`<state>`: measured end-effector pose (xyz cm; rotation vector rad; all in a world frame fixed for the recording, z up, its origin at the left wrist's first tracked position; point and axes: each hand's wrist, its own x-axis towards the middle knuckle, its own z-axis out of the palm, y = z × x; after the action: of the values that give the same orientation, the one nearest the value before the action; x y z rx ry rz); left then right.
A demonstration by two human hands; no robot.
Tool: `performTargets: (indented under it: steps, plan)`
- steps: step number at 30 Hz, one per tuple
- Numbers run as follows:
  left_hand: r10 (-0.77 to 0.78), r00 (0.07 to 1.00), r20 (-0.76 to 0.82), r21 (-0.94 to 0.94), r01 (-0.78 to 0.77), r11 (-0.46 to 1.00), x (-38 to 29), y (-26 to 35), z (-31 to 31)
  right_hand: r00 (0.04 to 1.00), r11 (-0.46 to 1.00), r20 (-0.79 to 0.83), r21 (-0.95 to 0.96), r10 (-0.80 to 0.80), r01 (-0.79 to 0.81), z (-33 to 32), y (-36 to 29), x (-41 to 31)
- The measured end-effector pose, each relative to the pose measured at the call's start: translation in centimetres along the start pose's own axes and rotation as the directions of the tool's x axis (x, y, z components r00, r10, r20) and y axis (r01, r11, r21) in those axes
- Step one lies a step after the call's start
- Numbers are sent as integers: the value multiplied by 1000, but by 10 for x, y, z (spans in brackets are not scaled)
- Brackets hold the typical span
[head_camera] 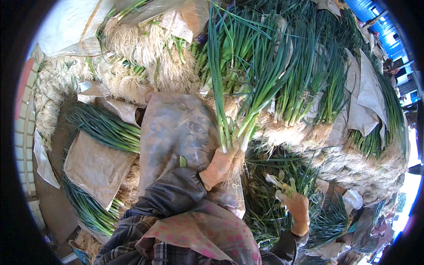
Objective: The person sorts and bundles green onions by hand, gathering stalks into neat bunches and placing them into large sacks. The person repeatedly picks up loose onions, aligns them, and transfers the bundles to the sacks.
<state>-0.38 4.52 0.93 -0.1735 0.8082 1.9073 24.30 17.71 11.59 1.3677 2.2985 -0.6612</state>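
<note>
My left hand (217, 169), in an orange glove, grips a few green onions (253, 121) by the root end, over my lap. Their green tops spread upward and the pale roots (237, 164) hang beside the glove. Off to the right, my right hand (297, 210), gloved the same way, is closed on stripped outer leaves and pale stem pieces (281, 185). Beneath it lies a heap of loose green leaf trimmings (265, 198). A stained plastic apron (179, 122) covers my legs, and a short piece of green stem (183, 161) rests on it near my left sleeve.
Dense bundles of green onions (294, 89) stand ahead, roots toward me. More bundles (106, 127) lie at left, partly under a brown sheet (97, 162). Rooty stacks (139, 43) rise at the upper left beside a white sack (69, 29). Pale sheets (367, 96) divide the right-hand bundles.
</note>
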Motion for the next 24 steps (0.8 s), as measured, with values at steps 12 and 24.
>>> performTargets:
  steps: [12, 24]
  plan:
    - [-305, 897, 321, -67, 342, 937, -43, 23, 1, 813, -200, -171, 977, -556, 69, 75, -172, 129]
    - [-215, 959, 186, -71, 231, 970, -40, 2, 2, 946, 152, -227, 952, -232, 266, 63, -135, 118]
